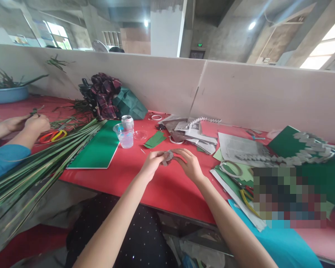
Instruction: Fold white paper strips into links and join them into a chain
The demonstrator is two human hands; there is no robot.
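Close to the middle of the red table, a small grey folded paper piece (167, 158) is held up between my two hands. My left hand (152, 164) pinches it from the left with thumb and fingers. On the other side, my right hand (190, 166) has bent fingers and thumb closing on its right edge. The fine shape of the paper is partly covered by my fingertips. Just beyond my hands lie green paper strips (155, 139). A clear plastic cup (125, 137) with liquid stands to the left, in front of a can (127, 121).
A green board (96, 149) and long green leaves (48, 163) lie left. There a co-worker's hands (30, 124) work near red-yellow scissors (53, 136). Rightward are stacked papers (209, 141), a tape roll (230, 168), a folded-paper chain (301, 154) and yellow-handled pliers or scissors (248, 201).
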